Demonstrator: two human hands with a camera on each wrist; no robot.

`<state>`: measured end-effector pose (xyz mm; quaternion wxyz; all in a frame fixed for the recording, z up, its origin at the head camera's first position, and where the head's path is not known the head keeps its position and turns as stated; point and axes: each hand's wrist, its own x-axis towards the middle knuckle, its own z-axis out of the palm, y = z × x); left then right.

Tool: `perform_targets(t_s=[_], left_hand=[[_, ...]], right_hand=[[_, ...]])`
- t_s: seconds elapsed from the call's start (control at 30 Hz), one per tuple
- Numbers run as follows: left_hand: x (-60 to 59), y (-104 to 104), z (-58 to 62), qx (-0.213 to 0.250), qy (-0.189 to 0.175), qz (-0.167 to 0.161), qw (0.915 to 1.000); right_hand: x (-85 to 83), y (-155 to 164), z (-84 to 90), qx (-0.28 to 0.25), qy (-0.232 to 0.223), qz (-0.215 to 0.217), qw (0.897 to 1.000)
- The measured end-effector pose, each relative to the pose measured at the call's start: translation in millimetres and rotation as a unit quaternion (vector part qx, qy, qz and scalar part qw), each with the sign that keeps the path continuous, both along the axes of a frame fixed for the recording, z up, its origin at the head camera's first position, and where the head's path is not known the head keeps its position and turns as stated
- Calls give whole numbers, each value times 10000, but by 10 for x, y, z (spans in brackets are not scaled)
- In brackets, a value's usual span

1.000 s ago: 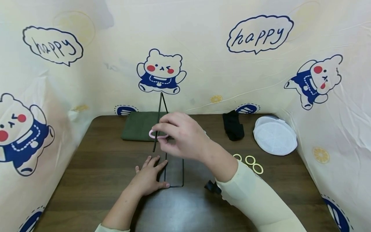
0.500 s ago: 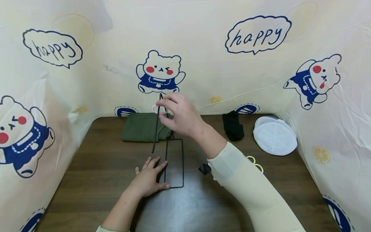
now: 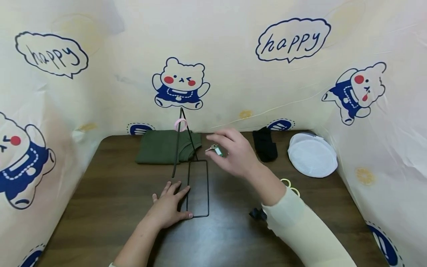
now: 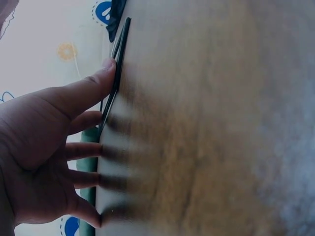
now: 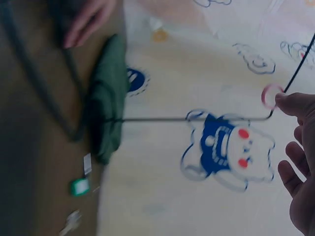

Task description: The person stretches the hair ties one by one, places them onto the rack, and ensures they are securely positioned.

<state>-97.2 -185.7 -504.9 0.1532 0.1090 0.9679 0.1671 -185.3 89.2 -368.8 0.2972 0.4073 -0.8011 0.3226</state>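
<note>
Head view: one wire stand (image 3: 208, 189), its base flat on the tabletop (image 3: 100, 207), forward of the back edge. One pink ring (image 3: 175, 125), apparently threaded high on the stand's slanting wire. Left hand (image 3: 168, 207), fingers spread, placed beside the base, thumb laid on its near left corner. Right hand (image 3: 235, 152), fingers and thumb parted, nothing gripped, held apart from the ring. Along the back edge: green cloth (image 3: 156, 148), black cloth (image 3: 263, 144); by the back right corner, white mesh item (image 3: 311, 157). Toward the right edge: yellow rings (image 3: 295, 189), partly hidden by the sleeve.

Left wrist view: the thumb is set against the wire; nothing is grasped. For steadiness, the base is best kept pressed flat there.

Right wrist view: the thumb tip overlaps the ring; contact cannot be told. Keys (image 5: 72, 222) are seen below. The slanting wire should be left unbumped, lest the ring be slid off.
</note>
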Motion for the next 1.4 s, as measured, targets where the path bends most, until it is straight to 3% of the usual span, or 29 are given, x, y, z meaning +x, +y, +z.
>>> perform_targets(t_s=[0.37,0.5,0.63,0.83,1.17,1.4], left_hand=[[38,-11,-2,0,-93,22,10000],[33,10,-6,10,-74,9,10000],[29,21,1,29,-55,0,10000],[19,20,29,72,16,31,10000],[15,15,6,25,-46,26,10000],[21,10,5,55,2,30,10000]], right_hand=[[520,870,-755,-89,-664,-536,9963],[664,1182,-938,163,-1180,-868,9891],[704,1463,-1103,592,-1612,-1150,9784],[646,1774,-1318,1176,-2188,-1524,9566],[511,1834,-1456,2034,-3190,-2414,8936],[435,1718,-1426,2310,-3183,-2639,8807]])
